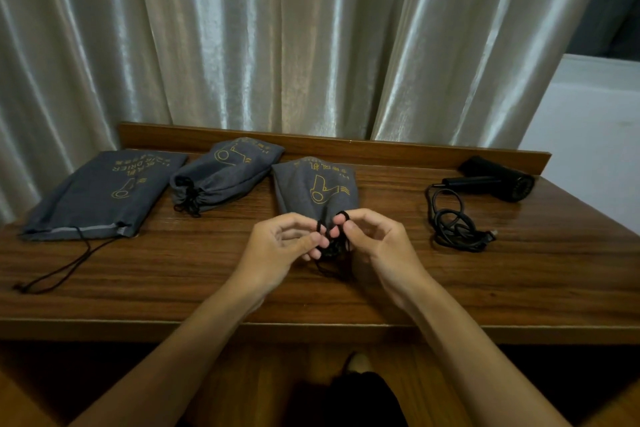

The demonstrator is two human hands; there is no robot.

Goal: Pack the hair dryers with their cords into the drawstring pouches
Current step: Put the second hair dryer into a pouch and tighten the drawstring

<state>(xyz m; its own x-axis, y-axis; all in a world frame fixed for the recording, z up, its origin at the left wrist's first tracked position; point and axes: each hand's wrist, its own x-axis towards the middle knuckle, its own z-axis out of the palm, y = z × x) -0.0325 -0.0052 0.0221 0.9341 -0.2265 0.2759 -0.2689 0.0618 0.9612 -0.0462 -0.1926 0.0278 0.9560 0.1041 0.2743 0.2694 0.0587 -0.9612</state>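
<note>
A filled grey pouch (pixel 317 187) with a yellow dryer print lies at the middle of the table, its gathered mouth toward me. My left hand (pixel 280 246) and my right hand (pixel 374 239) both pinch its black drawstring (pixel 334 253) at the mouth, and a loop sits round my right fingertip. A second filled pouch (pixel 225 173) lies closed to the left. A flat pouch (pixel 100 194) lies at the far left with its cord trailing toward the front. A black hair dryer (pixel 498 180) rests at the right with its cord (pixel 453 225) coiled loosely beside it.
The wooden table (pixel 173 274) has a raised back rail (pixel 381 149) under a pale curtain (pixel 277 38). A white surface (pixel 588 114) stands beyond the right end. The front edge runs just below my wrists.
</note>
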